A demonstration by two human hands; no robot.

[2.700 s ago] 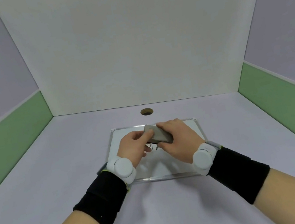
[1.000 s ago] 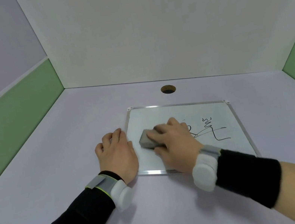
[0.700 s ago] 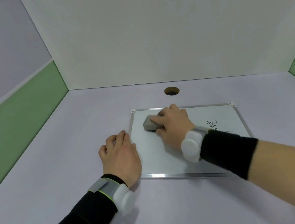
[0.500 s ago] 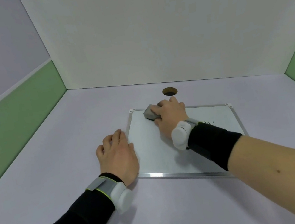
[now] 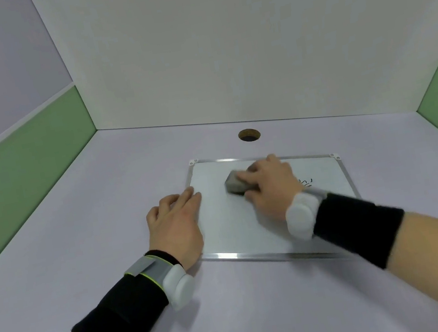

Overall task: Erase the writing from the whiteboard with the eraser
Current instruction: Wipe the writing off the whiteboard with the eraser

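While the wipe is under way: the points below flag the likely faults.

Whiteboard position: the whiteboard (image 5: 232, 230) lies flat on the desk (image 5: 80, 248), near the cable hole (image 5: 249, 134) at the back.

Eraser position: the eraser (image 5: 237, 183) sits on the upper middle of the board face, pressed under the right hand (image 5: 269, 183).

Right-hand grip: fingers closed over the top and sides of the eraser, holding it firmly against the surface.

Left-hand grip: the left hand (image 5: 175, 226) lies flat and open, holding nothing, palm down across the board's left edge with its fingertips on the white face.

Remaining writing: dark marks (image 5: 305, 182) show just beside the right wrist, on the right half of the board; how far they extend is hidden by the forearm.

Risk, incomplete erase: the left half looks clean, but marks under the forearm may be missed if the stroke does not reach the right frame.

Risk, smearing: the right wrist and sleeve (image 5: 357, 226) hang over the marks and could drag ink across clean areas.

Risk, board slip: sideways strokes to the right pull away from the bracing hand; light pressure there may let the board slide or rotate.

Risk, eraser loss: a tilted eraser catching the metal frame could twist out of the fingers.
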